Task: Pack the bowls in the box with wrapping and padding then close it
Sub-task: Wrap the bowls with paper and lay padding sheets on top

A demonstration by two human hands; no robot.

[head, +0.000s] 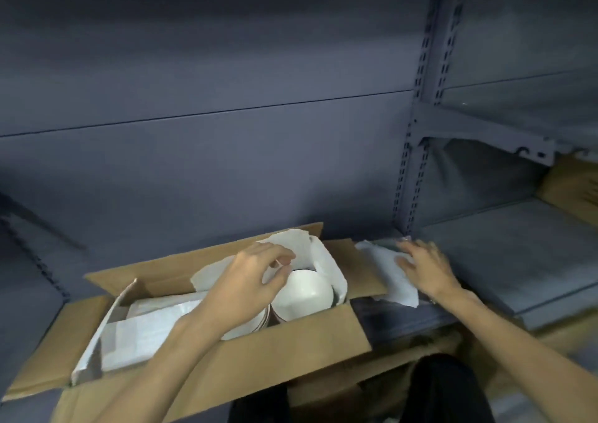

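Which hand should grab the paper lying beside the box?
The right hand, probably. It already rests on the loose paper outside the box, while the left hand is over the bowls inside.

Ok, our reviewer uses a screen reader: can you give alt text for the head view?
An open cardboard box on a grey shelf holds a white bowl amid white wrapping paper. The left hand hovers over the bowl; the right hand rests on a loose paper sheet beside the box.

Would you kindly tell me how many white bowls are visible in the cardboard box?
2: one white bowl lies upturned at the right end of the brown cardboard box; a second bowl's rim peeks beside it. More may be hidden under the left hand.
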